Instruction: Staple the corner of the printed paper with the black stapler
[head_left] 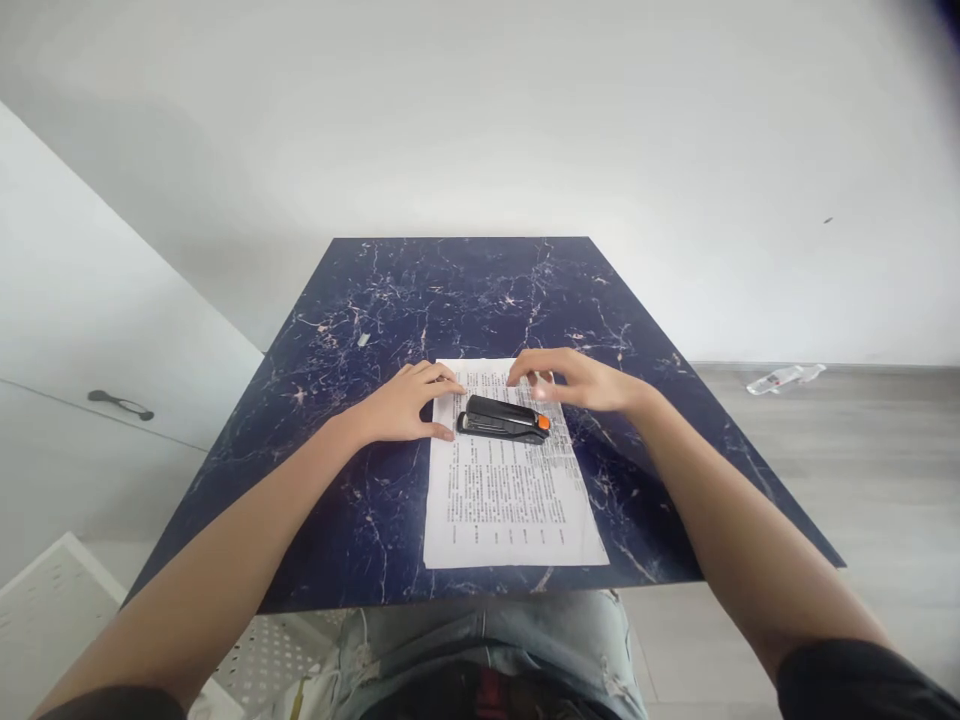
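Note:
A black stapler (504,420) with an orange tip at its right end lies across a printed sheet of paper (510,500). My left hand (409,402) reaches over the sheet's left edge, thumb and fingers apart, close to the stapler's left end with nothing in it. Above the stapler's right end is my right hand (574,380), its fingers bent and apart over the sheet's upper right part. It appears to hold nothing. Whether more sheets lie under the top one, I cannot tell.
The paper lies on a dark blue marble-patterned table (450,300) against a white wall. A small pale scrap (364,340) sits on the tabletop. To the left stands a white cabinet with a black handle (120,404). A clear plastic wrapper (785,379) lies on the floor at right.

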